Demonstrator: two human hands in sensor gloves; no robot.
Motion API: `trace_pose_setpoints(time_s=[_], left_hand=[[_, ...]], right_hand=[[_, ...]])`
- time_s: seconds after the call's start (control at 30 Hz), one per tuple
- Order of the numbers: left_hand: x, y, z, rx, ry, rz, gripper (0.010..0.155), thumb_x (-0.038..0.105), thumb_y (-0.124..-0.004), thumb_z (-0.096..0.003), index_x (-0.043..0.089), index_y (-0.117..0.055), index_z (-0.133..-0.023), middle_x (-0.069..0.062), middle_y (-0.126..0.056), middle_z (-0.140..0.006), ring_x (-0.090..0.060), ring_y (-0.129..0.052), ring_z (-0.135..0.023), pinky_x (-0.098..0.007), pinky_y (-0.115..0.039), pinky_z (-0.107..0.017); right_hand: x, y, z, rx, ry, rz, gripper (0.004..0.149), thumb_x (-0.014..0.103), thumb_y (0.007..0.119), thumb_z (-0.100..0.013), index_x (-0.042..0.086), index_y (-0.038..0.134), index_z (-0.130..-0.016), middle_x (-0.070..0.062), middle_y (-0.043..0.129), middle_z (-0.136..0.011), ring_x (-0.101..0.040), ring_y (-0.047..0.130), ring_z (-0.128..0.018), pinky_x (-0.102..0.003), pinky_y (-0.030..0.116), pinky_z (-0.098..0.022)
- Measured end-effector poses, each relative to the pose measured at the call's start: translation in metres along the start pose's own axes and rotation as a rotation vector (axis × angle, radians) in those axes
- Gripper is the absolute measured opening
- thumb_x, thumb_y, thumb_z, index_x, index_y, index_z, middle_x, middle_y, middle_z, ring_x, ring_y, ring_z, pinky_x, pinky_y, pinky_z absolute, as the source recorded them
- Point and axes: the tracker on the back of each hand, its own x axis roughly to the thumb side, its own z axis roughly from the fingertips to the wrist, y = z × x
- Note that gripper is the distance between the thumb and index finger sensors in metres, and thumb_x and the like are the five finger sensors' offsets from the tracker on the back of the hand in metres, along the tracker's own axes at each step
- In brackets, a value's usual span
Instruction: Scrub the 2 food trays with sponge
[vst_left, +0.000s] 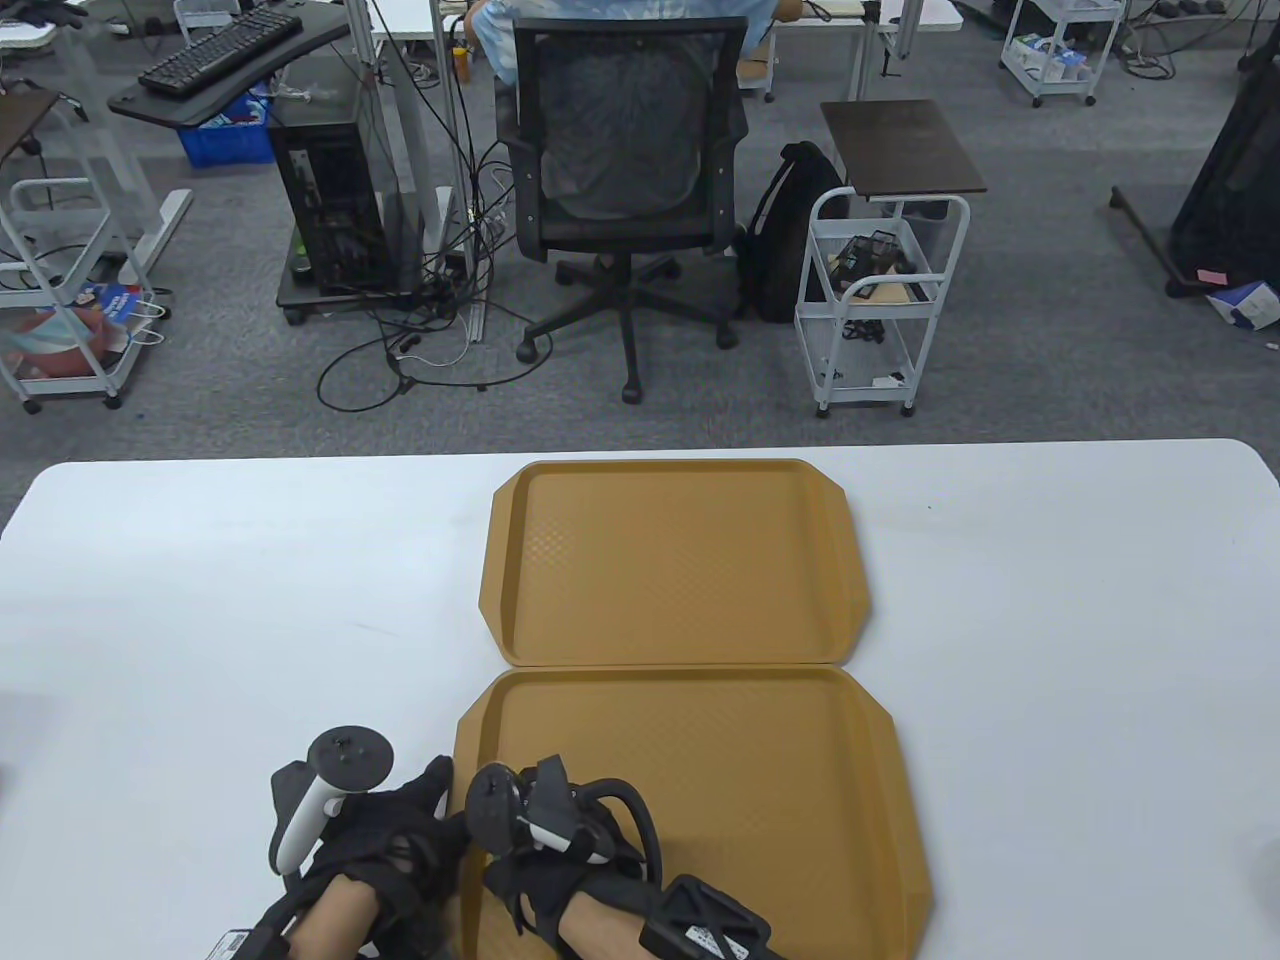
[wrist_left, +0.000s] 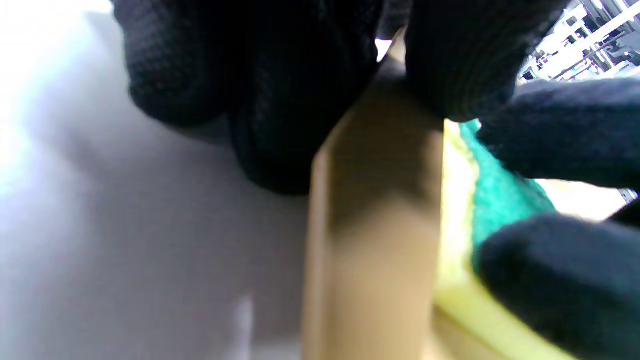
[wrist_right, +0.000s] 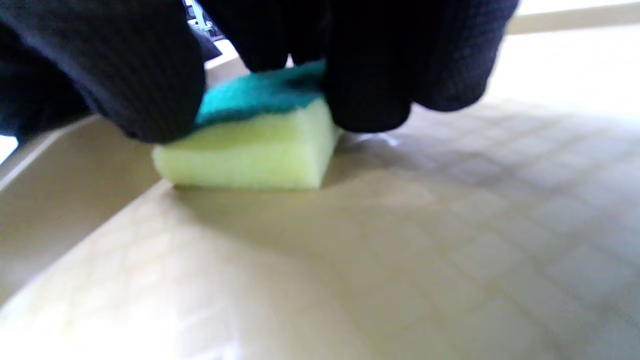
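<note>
Two tan food trays lie end to end on the white table, the far tray (vst_left: 670, 560) bare and the near tray (vst_left: 760, 800) just in front of me. My right hand (vst_left: 515, 850) is over the near tray's left part. In the right wrist view its fingers (wrist_right: 370, 70) grip a yellow sponge (wrist_right: 250, 150) with a green top, pressed flat on the tray floor (wrist_right: 400, 250). My left hand (vst_left: 440, 805) is at the near tray's left rim (wrist_left: 380, 225), its fingers (wrist_left: 250, 75) pinching that rim. The sponge (wrist_left: 495, 195) lies just inside it. In the table view the sponge is hidden.
The white table (vst_left: 200, 600) stretches wide on both sides of the trays. Beyond its far edge stand an office chair (vst_left: 625, 170) with a person seated behind it, and a white cart (vst_left: 880, 290).
</note>
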Motion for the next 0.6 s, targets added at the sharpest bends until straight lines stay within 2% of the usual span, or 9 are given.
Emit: trace_pose_setpoints(time_s=[0.07,0.3,0.6], left_hand=[[0.0,0.0,0.0,0.002,0.0,0.0,0.076,0.047,-0.086,-0.0424,0.034,-0.051,-0.109,0.001,-0.1,-0.065,-0.02,-0.111,-0.035,-0.037,-0.093,-0.036],[0.0,0.0,0.0,0.002,0.0,0.0,0.076,0.047,-0.086,-0.0425,0.034,-0.051,-0.109,0.001,-0.1,-0.065,-0.02,-0.111,-0.035,-0.037,-0.093,-0.036],[0.0,0.0,0.0,0.003,0.001,-0.001,0.076,0.047,-0.086,-0.0424,0.034,-0.051,-0.109,0.001,-0.1,-0.065,-0.02,-0.111,-0.035,-0.037,-0.093,-0.036]], right_hand=[[0.002,0.003,0.003,-0.028,-0.004,0.053,0.076,0.046,0.088,-0.044,0.014,0.058,-0.106,-0.019,0.05,-0.111,-0.036,0.085,-0.069,-0.05,0.079,-0.054],[-0.016,0.0,0.01,-0.012,0.004,0.043,0.076,0.045,0.089,-0.043,0.015,0.057,-0.106,-0.018,0.05,-0.111,-0.036,0.085,-0.069,-0.05,0.079,-0.054],[-0.078,-0.007,0.034,-0.015,0.07,0.04,0.076,0.045,0.091,-0.042,0.017,0.059,-0.106,-0.016,0.052,-0.112,-0.036,0.085,-0.069,-0.05,0.079,-0.054]])
